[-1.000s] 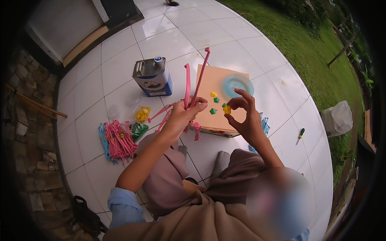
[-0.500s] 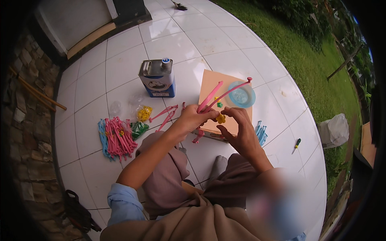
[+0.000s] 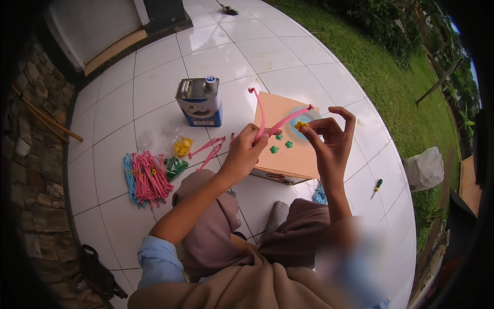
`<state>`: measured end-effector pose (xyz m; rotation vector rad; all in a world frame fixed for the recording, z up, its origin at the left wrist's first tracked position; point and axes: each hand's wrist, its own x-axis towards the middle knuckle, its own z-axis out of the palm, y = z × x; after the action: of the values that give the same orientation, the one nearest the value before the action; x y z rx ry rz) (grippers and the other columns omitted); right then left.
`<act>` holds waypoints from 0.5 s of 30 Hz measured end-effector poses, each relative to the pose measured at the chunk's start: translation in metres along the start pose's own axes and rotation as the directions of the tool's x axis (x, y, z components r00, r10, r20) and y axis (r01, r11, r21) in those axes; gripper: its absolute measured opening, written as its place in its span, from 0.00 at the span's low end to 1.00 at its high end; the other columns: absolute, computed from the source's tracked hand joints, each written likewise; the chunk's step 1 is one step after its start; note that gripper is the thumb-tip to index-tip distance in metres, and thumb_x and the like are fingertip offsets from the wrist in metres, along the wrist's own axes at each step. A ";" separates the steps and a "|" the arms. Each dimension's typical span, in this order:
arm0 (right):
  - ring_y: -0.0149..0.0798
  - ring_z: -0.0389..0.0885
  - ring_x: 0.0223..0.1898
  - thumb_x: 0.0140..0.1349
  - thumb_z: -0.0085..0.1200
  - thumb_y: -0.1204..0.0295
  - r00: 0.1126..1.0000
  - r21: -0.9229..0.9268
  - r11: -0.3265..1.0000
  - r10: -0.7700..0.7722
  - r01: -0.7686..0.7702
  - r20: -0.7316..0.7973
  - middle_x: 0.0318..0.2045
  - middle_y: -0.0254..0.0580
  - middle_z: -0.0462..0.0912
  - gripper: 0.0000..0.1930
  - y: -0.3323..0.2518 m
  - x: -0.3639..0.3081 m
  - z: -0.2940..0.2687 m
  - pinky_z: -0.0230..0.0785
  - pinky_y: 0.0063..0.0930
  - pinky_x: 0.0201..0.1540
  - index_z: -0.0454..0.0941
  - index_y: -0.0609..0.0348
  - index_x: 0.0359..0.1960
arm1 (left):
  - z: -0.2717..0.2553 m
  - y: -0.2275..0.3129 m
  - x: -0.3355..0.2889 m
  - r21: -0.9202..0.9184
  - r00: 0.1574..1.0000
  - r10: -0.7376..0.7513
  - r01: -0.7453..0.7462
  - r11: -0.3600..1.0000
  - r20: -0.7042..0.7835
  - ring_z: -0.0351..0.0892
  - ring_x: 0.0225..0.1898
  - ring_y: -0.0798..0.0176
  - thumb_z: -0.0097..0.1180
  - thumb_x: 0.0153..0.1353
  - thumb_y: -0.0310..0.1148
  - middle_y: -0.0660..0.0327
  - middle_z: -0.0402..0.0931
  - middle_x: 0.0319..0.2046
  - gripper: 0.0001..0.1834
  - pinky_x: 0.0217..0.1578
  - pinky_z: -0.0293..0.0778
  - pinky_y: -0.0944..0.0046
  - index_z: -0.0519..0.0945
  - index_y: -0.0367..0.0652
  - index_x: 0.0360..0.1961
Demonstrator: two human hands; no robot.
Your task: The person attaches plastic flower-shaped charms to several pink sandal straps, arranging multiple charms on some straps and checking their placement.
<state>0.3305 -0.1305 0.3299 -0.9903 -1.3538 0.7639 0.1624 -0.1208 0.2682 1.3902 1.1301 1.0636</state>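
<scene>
Yellow flower (image 3: 300, 125) in hand (image 3: 332, 138); lettered tin (image 3: 199, 103)

- bowl (image 3: 293, 129) on box (image 3: 303, 159)
- flower pieces (image 3: 274, 150) on box, before bowl
- can (image 3: 200, 105) left of box
- strap pile (image 3: 152, 180) left, before can
- screwdriver (image 3: 377, 186) right of box

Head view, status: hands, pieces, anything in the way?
Left hand holds pink strapping. Right hand pinches yellow flower. No obstruction evident; green flowers on box.
</scene>
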 end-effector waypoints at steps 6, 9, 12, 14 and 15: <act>0.29 0.78 0.29 0.49 0.63 0.78 0.982 0.115 0.977 0.172 -0.181 0.079 0.25 0.42 0.78 0.28 0.007 0.001 0.006 0.69 0.19 0.34 0.56 0.59 0.46 | 0.001 0.013 -0.003 0.025 0.990 0.095 -0.092 0.995 -0.104 0.66 0.24 0.78 0.49 0.62 0.30 0.69 0.68 0.23 0.08 0.26 0.69 0.76 0.76 0.36 0.38; 0.30 0.79 0.29 0.48 0.63 0.78 0.978 0.084 0.977 0.189 -0.197 0.094 0.24 0.42 0.79 0.28 0.008 0.001 0.011 0.69 0.19 0.33 0.56 0.59 0.45 | 0.000 0.011 -0.003 -0.028 0.983 0.113 -0.118 0.993 -0.146 0.70 0.28 0.78 0.54 0.59 0.29 0.66 0.74 0.28 0.07 0.29 0.70 0.77 0.76 0.36 0.35; 0.30 0.79 0.29 0.48 0.64 0.77 0.973 0.026 0.977 0.207 -0.210 0.101 0.25 0.42 0.79 0.28 0.011 0.002 0.011 0.69 0.19 0.34 0.56 0.59 0.45 | 0.003 0.013 -0.003 -0.056 0.986 0.104 -0.111 0.992 -0.127 0.72 0.30 0.78 0.56 0.58 0.29 0.65 0.75 0.30 0.06 0.30 0.71 0.77 0.74 0.37 0.33; 0.30 0.79 0.29 0.48 0.64 0.77 0.967 -0.004 0.973 0.231 -0.232 0.105 0.25 0.42 0.79 0.28 0.012 0.003 0.012 0.69 0.19 0.34 0.56 0.59 0.44 | 0.004 0.013 -0.003 -0.054 0.985 0.121 -0.129 0.990 -0.126 0.72 0.30 0.78 0.56 0.58 0.29 0.65 0.75 0.29 0.07 0.29 0.71 0.77 0.72 0.38 0.32; 0.30 0.79 0.30 0.48 0.64 0.77 0.964 0.026 0.968 0.245 -0.249 0.108 0.25 0.43 0.79 0.28 0.012 0.003 0.012 0.69 0.19 0.34 0.56 0.59 0.44 | 0.004 0.011 -0.003 -0.077 0.983 0.134 -0.144 0.987 -0.127 0.72 0.30 0.78 0.56 0.58 0.29 0.65 0.75 0.29 0.07 0.29 0.70 0.77 0.70 0.39 0.32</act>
<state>0.3203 -0.1212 0.3203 -1.1143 -1.3130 1.0382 0.1666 -0.1254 0.2785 1.3669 1.0731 1.2973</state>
